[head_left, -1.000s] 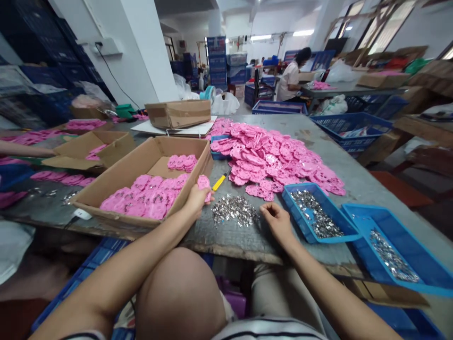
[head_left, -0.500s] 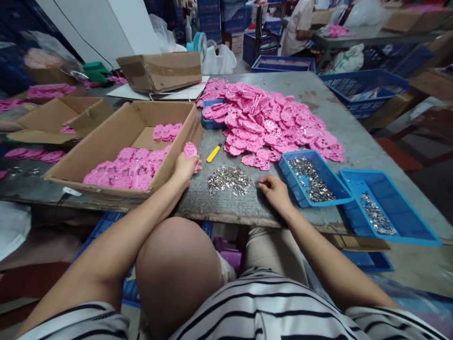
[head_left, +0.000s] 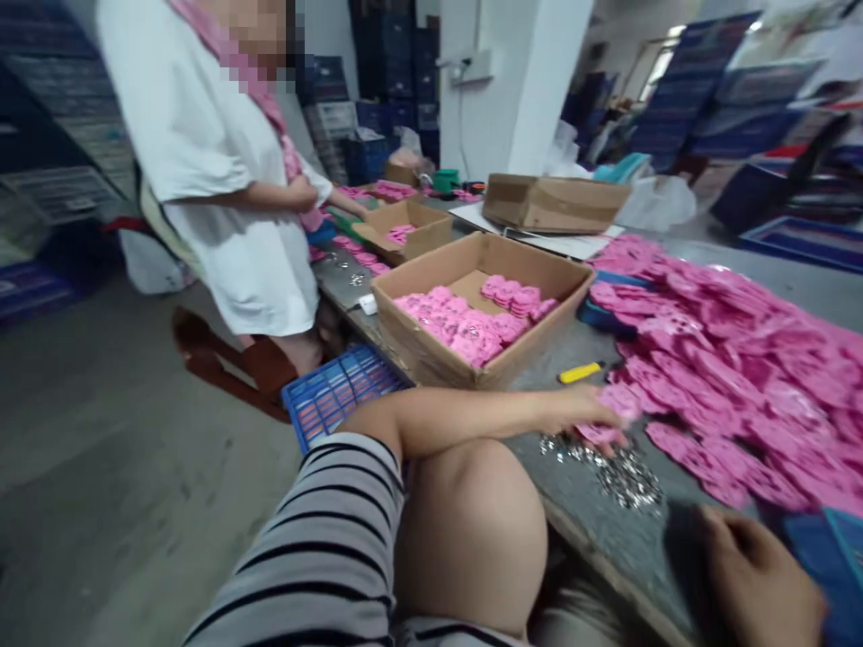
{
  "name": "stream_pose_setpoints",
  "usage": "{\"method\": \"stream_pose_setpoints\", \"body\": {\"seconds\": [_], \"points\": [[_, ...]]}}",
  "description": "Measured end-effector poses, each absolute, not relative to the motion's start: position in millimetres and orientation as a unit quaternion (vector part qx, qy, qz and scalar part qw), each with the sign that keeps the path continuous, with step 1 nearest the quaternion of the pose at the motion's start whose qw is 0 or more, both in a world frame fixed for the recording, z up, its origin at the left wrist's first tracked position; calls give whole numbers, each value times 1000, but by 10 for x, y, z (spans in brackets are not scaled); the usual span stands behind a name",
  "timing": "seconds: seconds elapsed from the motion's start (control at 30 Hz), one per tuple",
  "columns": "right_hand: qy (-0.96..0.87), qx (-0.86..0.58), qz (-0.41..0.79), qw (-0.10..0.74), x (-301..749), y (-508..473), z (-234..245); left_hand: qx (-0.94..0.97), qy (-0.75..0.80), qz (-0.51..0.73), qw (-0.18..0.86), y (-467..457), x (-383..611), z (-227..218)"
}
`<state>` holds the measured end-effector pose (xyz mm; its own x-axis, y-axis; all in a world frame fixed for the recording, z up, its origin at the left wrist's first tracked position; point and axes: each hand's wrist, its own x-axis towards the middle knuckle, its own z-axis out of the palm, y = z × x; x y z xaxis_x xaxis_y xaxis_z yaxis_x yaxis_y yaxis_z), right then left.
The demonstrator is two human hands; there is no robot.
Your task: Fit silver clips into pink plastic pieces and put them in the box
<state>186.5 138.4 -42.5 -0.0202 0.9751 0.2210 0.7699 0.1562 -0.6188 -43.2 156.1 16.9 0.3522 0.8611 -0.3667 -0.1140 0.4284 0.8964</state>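
My left hand (head_left: 585,410) is closed on a flat pink scalloped piece (head_left: 618,404) and hovers at the edge of a heap of small shiny metal parts (head_left: 630,478). At the lower right my right hand (head_left: 759,571) is blurred, its fingers curled in; what they hold, if anything, is hidden. A large pile of similar pink pieces (head_left: 748,350) lies beyond both hands. Behind my left hand is a yellow-handled tool (head_left: 580,372). To the left, an open cardboard box (head_left: 431,349) contains stacked pink pieces (head_left: 465,325).
A blue tray (head_left: 836,548) is partly visible beside my right hand. Another person (head_left: 222,180) in a white top stands at the left, near a smaller cardboard box (head_left: 431,232). A blue crate (head_left: 343,386) sits below the table edge. A flattened carton (head_left: 553,202) lies at the back.
The view has swung left, bringing the other person into sight. My left hand has moved from beside the box to the metal parts, still with the pink piece.
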Motion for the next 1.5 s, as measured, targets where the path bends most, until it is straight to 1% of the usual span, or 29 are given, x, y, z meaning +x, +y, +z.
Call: {"method": "stream_pose_setpoints", "body": {"seconds": [0.07,0.13,0.2,0.27,0.37,0.5,0.57,0.67,0.73,0.83,1.0,1.23,1.37,1.5], "points": [[-597,-680,235,354,1795,1303,-211,445,434,323,713,1578,-340,147],[-567,-674,310,358,1672,1197,10,473,410,326,708,1577,-235,135],[-561,-662,360,344,1533,1124,181,497,378,335,706,1577,-143,133],[-550,-667,370,340,1419,1087,284,514,360,347,697,1579,-78,138],[-536,-675,365,353,1333,1058,351,531,376,367,665,1567,-33,154],[-498,-669,407,373,1304,1057,385,567,422,363,606,1520,-36,193],[-484,-656,415,403,1286,1072,384,573,437,368,588,1485,-41,218],[-498,-614,409,455,1248,1082,334,540,429,404,601,1403,-42,246],[-509,-593,408,472,1225,1087,266,512,429,433,606,1348,-51,250],[-511,-569,403,503,1208,1114,137,513,443,422,602,1316,-92,237],[-507,-539,426,520,1176,1139,-40,510,446,415,607,1341,-155,205],[-477,-520,450,547,1063,1171,-131,512,480,411,582,1355,-178,181],[-440,-506,481,565,1125,1163,-43,487,477,404,611,1319,-200,299],[-430,-464,491,599,1308,1100,208,412,441,379,701,1207,-232,589]]}}
